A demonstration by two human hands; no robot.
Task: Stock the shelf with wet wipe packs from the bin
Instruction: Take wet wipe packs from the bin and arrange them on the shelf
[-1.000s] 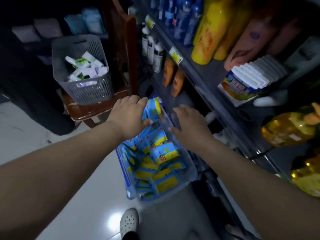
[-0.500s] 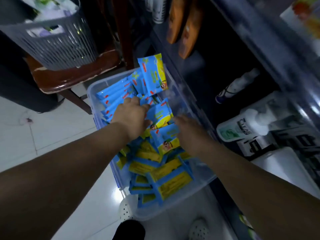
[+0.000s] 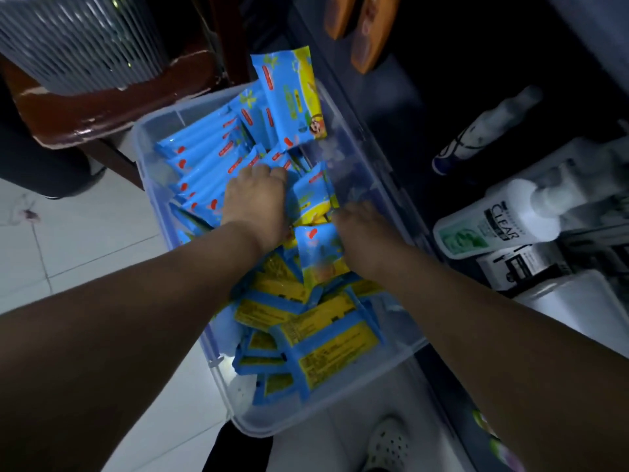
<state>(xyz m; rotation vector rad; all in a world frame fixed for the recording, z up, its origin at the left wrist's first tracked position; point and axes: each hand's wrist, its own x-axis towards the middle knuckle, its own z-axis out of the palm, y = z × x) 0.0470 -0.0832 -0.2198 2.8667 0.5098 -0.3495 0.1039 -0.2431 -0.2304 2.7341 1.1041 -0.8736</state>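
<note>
A clear plastic bin (image 3: 360, 148) stands on the floor against the shelf unit (image 3: 405, 107), filled with several blue and yellow wet wipe packs (image 3: 326, 342). One pack (image 3: 292, 100) stands upright at the bin's far end. My left hand (image 3: 255, 202) is down in the middle of the bin, its knuckles bent and its fingertips dug in among the blue packs. Beside it, my right hand (image 3: 366, 233) lies against a blue pack (image 3: 316, 253) near the bin's right wall. This hand is blurred and its fingers are hidden.
A white shampoo bottle (image 3: 493, 223) and other white bottles lie on the low shelf to the right. Orange bottles (image 3: 367, 28) hang above. A grey basket (image 3: 78, 39) sits on a brown chair (image 3: 102, 107) at the far left. My shoe (image 3: 388, 444) is below the bin.
My view dropped from the upper shelves down onto the bin. Both hands went from the bin's far edge down into the packs.
</note>
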